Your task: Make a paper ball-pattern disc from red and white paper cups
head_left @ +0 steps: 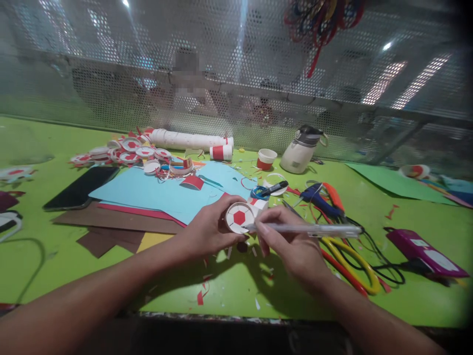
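My left hand point(209, 224) is closed around a white paper cup point(231, 225), its round base turned toward me. A red hexagon point(239, 218) sits in the middle of that base, with short dark lines running out toward the rim. Between the fingers of my right hand point(291, 241) is a clear-barrelled pen point(314, 230), its tip at the lower right of the base. Just behind the cup, a black marker point(274, 189) lies by a roll of blue tape point(259, 193). Whether the pen tip touches the cup, I cannot tell.
Light blue paper sheets point(148, 190) and a black phone point(81, 187) lie left. Behind them are a pile of red-and-white discs point(129, 157) and stacked cups point(185, 139). A blue-orange glue gun point(321, 199), yellow-handled scissors point(351, 264) and a purple box point(424, 252) are right.
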`<state>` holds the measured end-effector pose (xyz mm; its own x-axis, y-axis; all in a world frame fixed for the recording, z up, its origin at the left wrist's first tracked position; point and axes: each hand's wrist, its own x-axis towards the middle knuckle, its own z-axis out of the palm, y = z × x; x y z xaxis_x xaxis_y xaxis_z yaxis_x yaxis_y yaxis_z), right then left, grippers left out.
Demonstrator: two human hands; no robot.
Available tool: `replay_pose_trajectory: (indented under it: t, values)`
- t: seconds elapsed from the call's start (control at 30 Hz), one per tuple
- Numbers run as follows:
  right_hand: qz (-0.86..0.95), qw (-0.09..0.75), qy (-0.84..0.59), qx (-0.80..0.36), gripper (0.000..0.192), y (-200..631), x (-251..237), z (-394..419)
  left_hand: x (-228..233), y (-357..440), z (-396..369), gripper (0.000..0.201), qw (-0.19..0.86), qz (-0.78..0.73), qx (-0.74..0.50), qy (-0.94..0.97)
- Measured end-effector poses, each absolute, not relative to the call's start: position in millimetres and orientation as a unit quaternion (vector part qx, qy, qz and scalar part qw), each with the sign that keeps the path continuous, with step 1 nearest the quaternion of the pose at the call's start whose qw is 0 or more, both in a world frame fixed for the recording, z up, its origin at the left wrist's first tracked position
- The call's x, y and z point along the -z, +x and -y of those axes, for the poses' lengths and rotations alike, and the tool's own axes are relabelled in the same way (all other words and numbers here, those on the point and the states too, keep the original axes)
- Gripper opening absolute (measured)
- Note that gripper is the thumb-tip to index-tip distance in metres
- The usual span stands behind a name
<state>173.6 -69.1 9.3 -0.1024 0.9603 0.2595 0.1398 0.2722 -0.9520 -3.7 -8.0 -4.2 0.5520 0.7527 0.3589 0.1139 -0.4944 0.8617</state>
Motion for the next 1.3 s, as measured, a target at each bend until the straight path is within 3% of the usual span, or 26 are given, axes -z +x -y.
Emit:
replay_pose_trajectory:
  t: [0.6,1.3]
  values:
    - [0.650,0.511,-0.445,-0.343,0.006,171.4,-11.5,68.7,2.8,-0.8,11.1,0.053,0.551,-0.255,-0.399,0.687]
    - [0.668,0.502,-0.453,-0.311,0.007,171.2,-13.7,68.9,-3.9,-0.1,13.7,0.049,0.566,-0.261,-0.386,0.680]
